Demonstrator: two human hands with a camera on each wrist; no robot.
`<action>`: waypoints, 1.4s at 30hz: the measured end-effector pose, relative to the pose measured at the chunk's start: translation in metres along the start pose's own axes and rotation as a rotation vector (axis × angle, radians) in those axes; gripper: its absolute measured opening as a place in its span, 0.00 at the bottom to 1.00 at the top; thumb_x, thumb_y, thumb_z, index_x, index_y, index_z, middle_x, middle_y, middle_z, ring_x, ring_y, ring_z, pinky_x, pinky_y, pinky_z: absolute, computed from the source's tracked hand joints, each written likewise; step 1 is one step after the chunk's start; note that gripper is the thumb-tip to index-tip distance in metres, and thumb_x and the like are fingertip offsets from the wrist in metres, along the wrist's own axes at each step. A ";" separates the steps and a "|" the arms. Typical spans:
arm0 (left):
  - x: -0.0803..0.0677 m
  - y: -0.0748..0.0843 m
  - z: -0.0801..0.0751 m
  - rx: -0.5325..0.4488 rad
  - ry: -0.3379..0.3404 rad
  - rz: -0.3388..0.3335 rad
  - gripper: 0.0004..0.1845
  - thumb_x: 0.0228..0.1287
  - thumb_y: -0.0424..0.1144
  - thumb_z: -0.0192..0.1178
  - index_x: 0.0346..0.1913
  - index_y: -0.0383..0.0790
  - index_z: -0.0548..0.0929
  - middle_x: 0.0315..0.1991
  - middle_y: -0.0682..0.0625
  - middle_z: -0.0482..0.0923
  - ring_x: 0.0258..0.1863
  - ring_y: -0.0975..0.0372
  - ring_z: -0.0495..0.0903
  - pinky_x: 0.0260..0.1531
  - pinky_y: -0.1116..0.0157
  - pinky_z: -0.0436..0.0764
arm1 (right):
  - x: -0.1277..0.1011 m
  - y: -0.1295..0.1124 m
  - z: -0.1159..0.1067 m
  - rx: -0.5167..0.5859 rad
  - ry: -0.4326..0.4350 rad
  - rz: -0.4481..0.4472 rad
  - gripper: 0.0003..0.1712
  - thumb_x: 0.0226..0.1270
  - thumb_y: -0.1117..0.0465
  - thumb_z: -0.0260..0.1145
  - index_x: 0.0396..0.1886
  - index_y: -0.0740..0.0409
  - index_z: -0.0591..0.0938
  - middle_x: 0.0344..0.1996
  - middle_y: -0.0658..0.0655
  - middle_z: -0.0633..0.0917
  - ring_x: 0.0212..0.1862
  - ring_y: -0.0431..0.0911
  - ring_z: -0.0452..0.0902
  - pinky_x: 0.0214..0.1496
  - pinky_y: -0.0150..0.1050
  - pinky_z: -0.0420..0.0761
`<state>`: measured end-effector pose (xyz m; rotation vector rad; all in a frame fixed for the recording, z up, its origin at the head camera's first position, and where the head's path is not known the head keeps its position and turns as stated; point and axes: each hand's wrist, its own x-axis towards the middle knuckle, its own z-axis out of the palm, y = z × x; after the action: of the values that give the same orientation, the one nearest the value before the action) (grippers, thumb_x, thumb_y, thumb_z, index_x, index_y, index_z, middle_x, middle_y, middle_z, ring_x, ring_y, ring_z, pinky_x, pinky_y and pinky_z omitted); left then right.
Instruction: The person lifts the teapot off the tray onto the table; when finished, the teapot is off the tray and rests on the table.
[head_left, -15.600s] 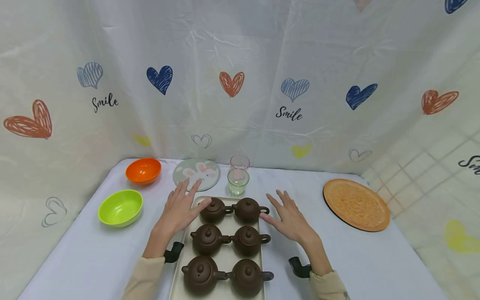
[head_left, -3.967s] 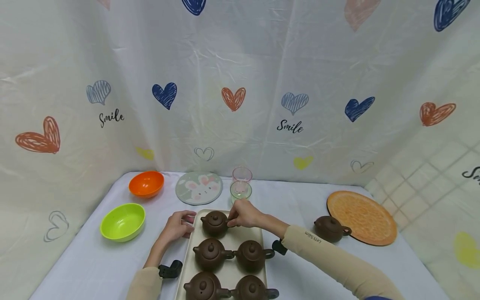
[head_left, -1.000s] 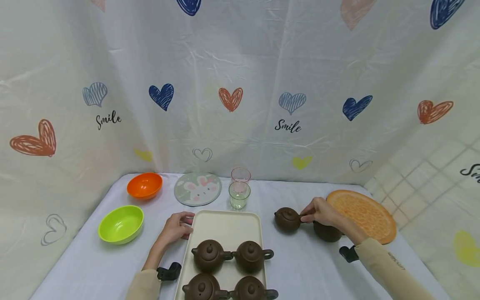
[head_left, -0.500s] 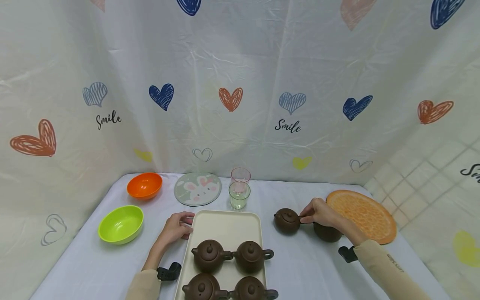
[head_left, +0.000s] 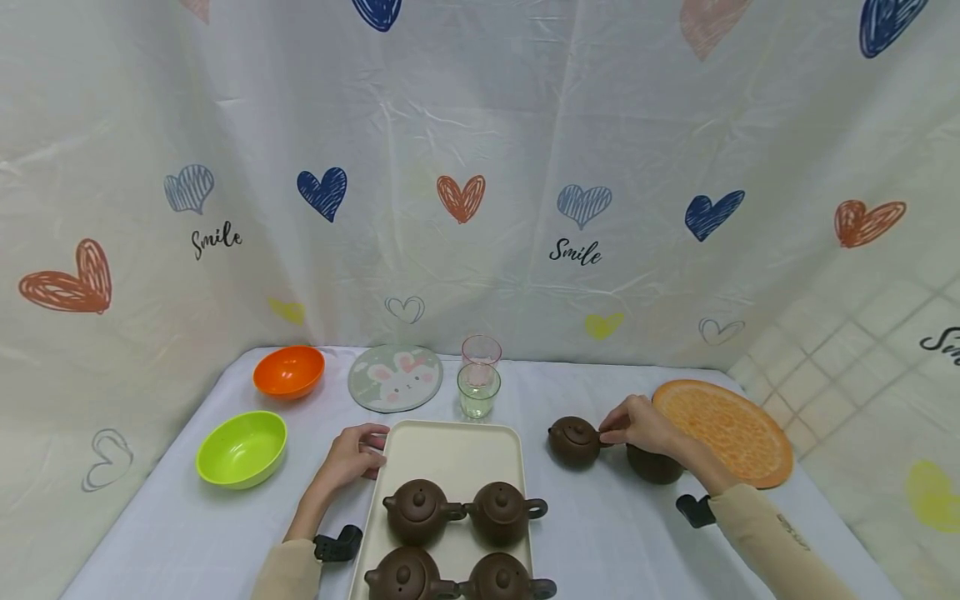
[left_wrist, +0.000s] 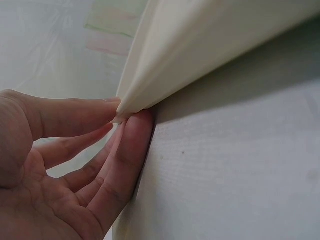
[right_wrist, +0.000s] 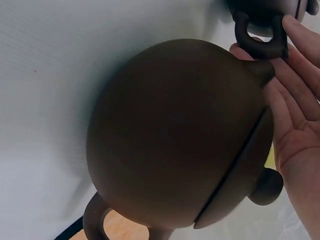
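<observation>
My right hand (head_left: 641, 423) pinches the handle of a small dark brown lidded teapot (head_left: 574, 442), upright right of the cream tray (head_left: 457, 450). Another such teapot (head_left: 654, 465) stands just to its right, partly hidden under that hand; it fills the middle of the right wrist view, where the held teapot's handle (right_wrist: 262, 47) shows at the top between thumb and fingers. My left hand (head_left: 348, 454) pinches the tray's left edge, thumb on the rim and fingers beneath, as the left wrist view shows. Several brown teapots (head_left: 420, 510) stand in the tray's near part; its far part is bare.
An orange bowl (head_left: 289, 372) and a lime green bowl (head_left: 242, 450) sit on the left. At the back are a round rabbit mat (head_left: 396, 379) and two glasses (head_left: 478, 392). A round orange-brown mat (head_left: 731, 433) lies at the right. A heart-print curtain hangs behind.
First, both hands hovered open over teapots on the tray. Later one teapot stood near the orange-brown mat; the right hand then moved a second from the tray's far end beside it. Last second: almost still.
</observation>
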<state>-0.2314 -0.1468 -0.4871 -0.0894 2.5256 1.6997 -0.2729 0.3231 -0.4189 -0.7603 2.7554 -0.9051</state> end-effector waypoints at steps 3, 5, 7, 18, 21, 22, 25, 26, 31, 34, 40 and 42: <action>0.000 0.000 0.000 0.002 -0.003 -0.001 0.25 0.48 0.23 0.61 0.54 0.30 0.78 0.37 0.43 0.80 0.27 0.59 0.81 0.24 0.61 0.86 | -0.001 -0.004 -0.003 0.008 0.032 0.010 0.10 0.55 0.66 0.71 0.35 0.69 0.87 0.29 0.57 0.88 0.30 0.41 0.83 0.33 0.30 0.83; -0.001 0.001 0.000 0.001 -0.003 -0.002 0.25 0.48 0.23 0.61 0.54 0.30 0.78 0.37 0.43 0.80 0.27 0.59 0.81 0.24 0.61 0.86 | -0.001 -0.008 -0.005 0.016 0.061 0.020 0.11 0.56 0.66 0.71 0.36 0.69 0.86 0.30 0.57 0.88 0.31 0.42 0.84 0.34 0.30 0.83; -0.001 0.001 0.000 0.000 -0.003 -0.003 0.25 0.48 0.23 0.61 0.55 0.30 0.78 0.37 0.42 0.80 0.27 0.59 0.81 0.24 0.61 0.86 | -0.002 -0.015 -0.007 0.025 0.088 0.019 0.11 0.57 0.66 0.71 0.38 0.69 0.86 0.32 0.58 0.88 0.33 0.43 0.84 0.35 0.30 0.84; -0.003 0.002 -0.001 0.007 -0.007 0.003 0.25 0.49 0.23 0.61 0.55 0.30 0.78 0.38 0.42 0.81 0.28 0.59 0.81 0.24 0.61 0.86 | -0.005 -0.068 0.016 0.156 0.064 -0.021 0.13 0.59 0.62 0.69 0.39 0.69 0.86 0.34 0.58 0.88 0.34 0.43 0.85 0.35 0.29 0.83; -0.003 0.003 -0.001 0.006 -0.010 0.007 0.25 0.49 0.23 0.61 0.55 0.30 0.78 0.38 0.42 0.81 0.28 0.59 0.81 0.24 0.61 0.86 | -0.007 -0.079 0.030 0.160 0.046 -0.056 0.12 0.59 0.62 0.70 0.37 0.69 0.86 0.33 0.57 0.88 0.34 0.41 0.84 0.35 0.29 0.83; -0.003 0.003 -0.001 0.006 -0.010 0.007 0.25 0.49 0.23 0.61 0.55 0.30 0.78 0.38 0.42 0.81 0.28 0.59 0.81 0.24 0.61 0.86 | -0.008 -0.083 0.034 0.167 0.036 -0.066 0.12 0.58 0.62 0.70 0.37 0.69 0.86 0.33 0.56 0.88 0.33 0.41 0.84 0.35 0.30 0.83; -0.004 0.002 -0.002 0.007 -0.009 0.011 0.25 0.48 0.22 0.61 0.55 0.30 0.78 0.37 0.42 0.81 0.27 0.59 0.81 0.24 0.61 0.86 | -0.010 -0.092 0.048 0.179 0.015 -0.084 0.12 0.58 0.62 0.70 0.37 0.68 0.86 0.32 0.55 0.88 0.33 0.40 0.83 0.34 0.30 0.83; -0.004 0.002 -0.002 0.007 -0.009 0.012 0.25 0.48 0.23 0.61 0.55 0.29 0.78 0.37 0.42 0.81 0.27 0.59 0.81 0.24 0.61 0.86 | -0.011 -0.094 0.052 0.182 0.009 -0.087 0.12 0.58 0.61 0.70 0.37 0.68 0.86 0.32 0.55 0.88 0.32 0.40 0.84 0.34 0.30 0.83; -0.004 0.003 -0.002 0.005 -0.008 0.011 0.25 0.49 0.23 0.61 0.55 0.29 0.78 0.38 0.41 0.81 0.27 0.59 0.81 0.24 0.61 0.86 | -0.014 -0.101 0.071 0.235 -0.028 -0.084 0.13 0.57 0.62 0.71 0.37 0.68 0.87 0.32 0.55 0.88 0.33 0.41 0.85 0.35 0.30 0.84; -0.004 0.004 -0.002 0.005 -0.010 0.014 0.25 0.49 0.23 0.62 0.55 0.29 0.78 0.38 0.41 0.80 0.27 0.59 0.81 0.24 0.61 0.86 | -0.016 -0.104 0.078 0.283 -0.054 -0.093 0.13 0.57 0.63 0.71 0.37 0.69 0.86 0.33 0.57 0.88 0.34 0.41 0.85 0.36 0.31 0.85; -0.004 0.004 -0.003 0.001 -0.014 0.015 0.25 0.49 0.23 0.61 0.55 0.29 0.78 0.38 0.41 0.80 0.27 0.59 0.81 0.24 0.61 0.86 | -0.020 -0.105 0.089 0.327 -0.069 -0.096 0.10 0.56 0.64 0.71 0.36 0.67 0.87 0.32 0.57 0.88 0.33 0.39 0.85 0.36 0.30 0.84; -0.004 0.004 -0.002 -0.002 -0.011 0.009 0.25 0.49 0.23 0.61 0.55 0.29 0.78 0.38 0.41 0.80 0.27 0.59 0.81 0.24 0.61 0.86 | -0.021 -0.105 0.091 0.332 -0.070 -0.091 0.09 0.56 0.64 0.71 0.35 0.65 0.87 0.32 0.56 0.89 0.33 0.38 0.85 0.36 0.30 0.84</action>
<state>-0.2281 -0.1476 -0.4824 -0.0688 2.5209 1.7015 -0.1849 0.2146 -0.4316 -0.8406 2.4368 -1.2848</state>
